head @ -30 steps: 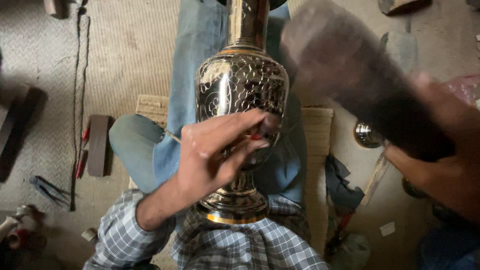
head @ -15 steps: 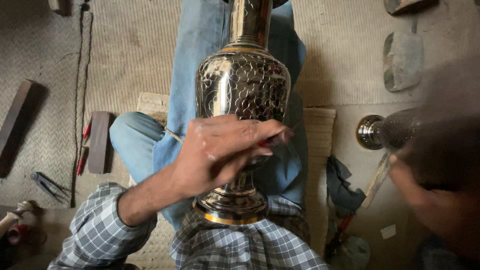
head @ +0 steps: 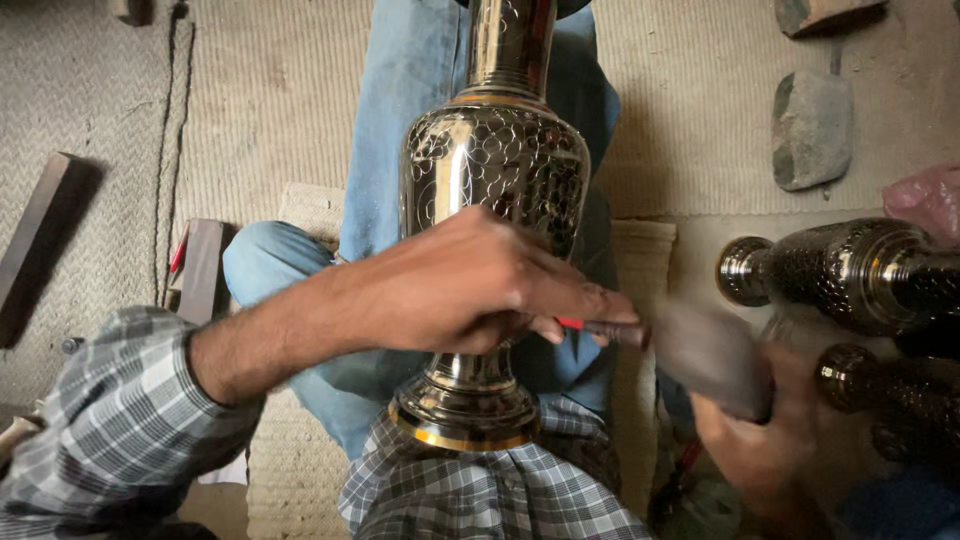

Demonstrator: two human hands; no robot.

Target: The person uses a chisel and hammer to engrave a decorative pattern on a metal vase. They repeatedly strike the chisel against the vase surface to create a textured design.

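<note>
A large engraved brass vase [head: 495,170] lies across my lap, its gold-rimmed foot [head: 462,410] toward me and its neck pointing away. My left hand [head: 470,285] rests over the vase's lower body and pinches a thin chisel with a red band [head: 590,326] against the metal. My right hand [head: 755,440], blurred with motion, grips a dark mallet [head: 705,350] whose head sits at the chisel's end. My blue-jeaned legs [head: 400,120] lie under the vase.
Two dark engraved vases [head: 850,275] lie on the floor at the right. A grey stone [head: 810,130] sits at the upper right, wooden blocks [head: 195,270] and a dark bar [head: 40,240] at the left on the woven mat [head: 270,90].
The mallet was raised high at the right, then swung down to the chisel's end. My left hand stayed on the vase, shifting slightly.
</note>
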